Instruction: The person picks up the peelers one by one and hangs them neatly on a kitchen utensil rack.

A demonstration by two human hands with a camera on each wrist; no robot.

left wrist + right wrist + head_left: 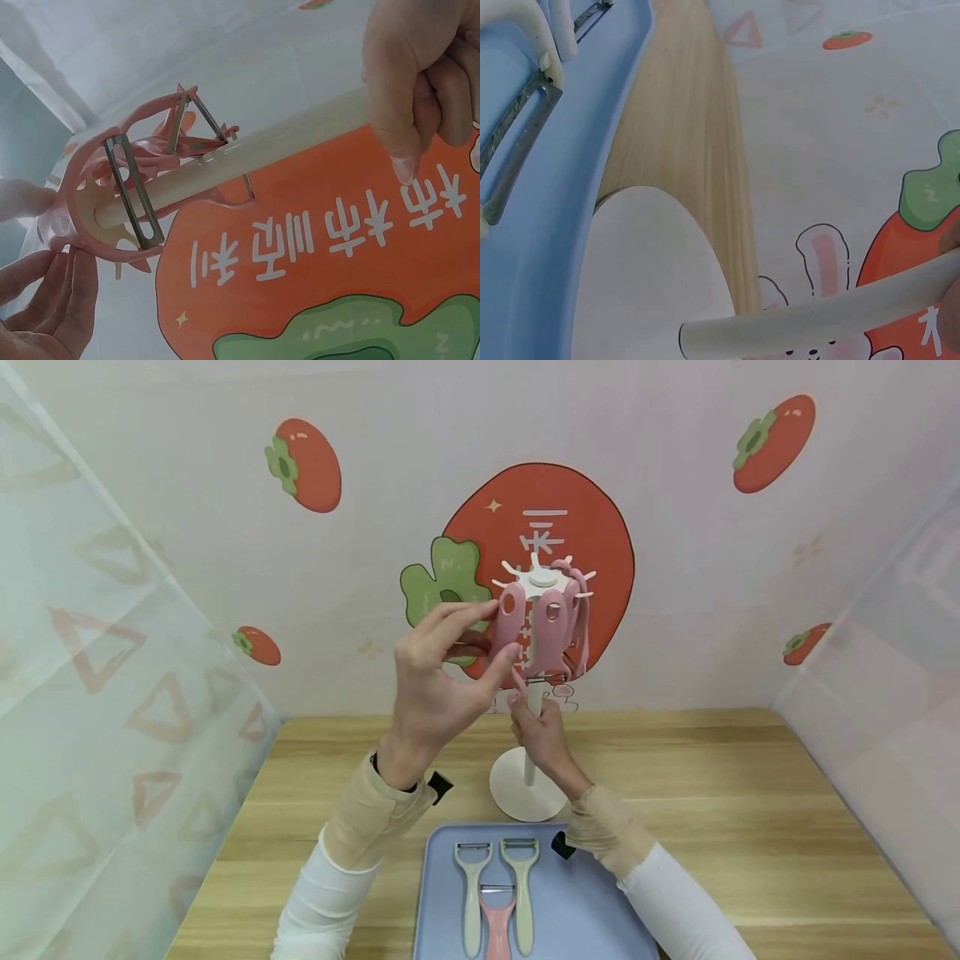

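My left hand (442, 681) is raised at the left side of a white stand with a ring of hooks (543, 578) on top. Its thumb and fingers pinch a pink peeler (507, 625) that overlaps a hook; in the left wrist view this peeler (58, 225) has its metal blade crossing the pole. More pink peelers (552, 631) hang around the hook ring, handles up and blades down. Lower down, my right hand (543, 739) grips the stand's white pole (530, 774). In the right wrist view that hand is mostly cut off beside the pole (817, 321).
The stand's round base (513, 789) sits on the wooden table (337, 827), just behind a blue tray (585, 918). Two pale peelers (472, 902) (522, 902) and a pink peeler (497, 922) lie in the tray. A printed cloth backdrop (390, 485) rises behind the table.
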